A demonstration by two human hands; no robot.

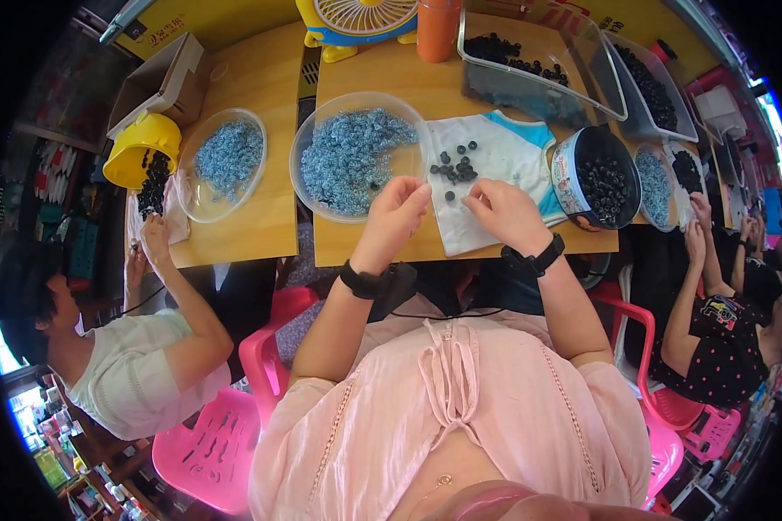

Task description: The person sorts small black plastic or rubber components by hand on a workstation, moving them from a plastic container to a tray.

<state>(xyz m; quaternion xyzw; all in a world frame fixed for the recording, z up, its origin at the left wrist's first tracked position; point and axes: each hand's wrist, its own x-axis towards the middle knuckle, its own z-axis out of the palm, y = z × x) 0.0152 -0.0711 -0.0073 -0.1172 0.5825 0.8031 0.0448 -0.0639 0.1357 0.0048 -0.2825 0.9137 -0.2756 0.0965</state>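
Observation:
My left hand [396,215] is raised at the table's near edge, its thumb and fingertips pinched together. Facing it, my right hand [509,214] is pinched as well, a short gap between the two. Whatever the fingertips hold is too small to make out. Beyond them, several small round black pieces [457,170] lie loose on a white cloth [453,227] with light-blue trim. To the left of the cloth is a round clear tub [299,181] with a heap of small blue translucent pieces [352,152]. A tub [566,178] of black round pieces stands at the right.
Clear bins [613,87] with black pieces stand at the back right, by an orange cup [438,30] and a blue-and-yellow fan [361,22]. At left, a person [139,347] handles black pieces beside a tipped yellow bucket [135,152]. Other people work at right.

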